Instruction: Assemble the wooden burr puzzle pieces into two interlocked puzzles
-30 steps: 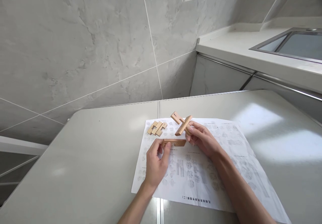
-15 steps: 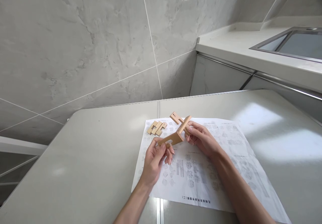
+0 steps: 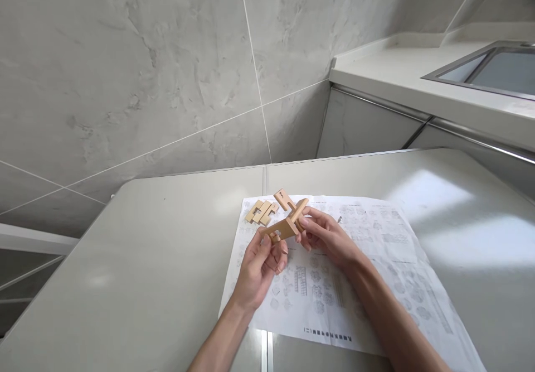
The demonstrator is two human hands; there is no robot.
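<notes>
Wooden pieces [image 3: 298,211], already crossed, sit pinched in the right hand [image 3: 328,235] above the printed sheet [image 3: 292,319] on the bench [image 3: 167,260]; the left hand [image 3: 254,263] grips a slotted block [image 3: 287,228] against them, seemingly not interlocked, while loose blocks [image 3: 262,211] lie side by side, unadded.

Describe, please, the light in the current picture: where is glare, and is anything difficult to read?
Head view: glare whitens the right part of the table, with two bright reflections high on the wall; head view: the small print on the paper sheet is too faint to read; head view: the wooden pieces in the left hand and right hand show fairly clear edges.
</notes>
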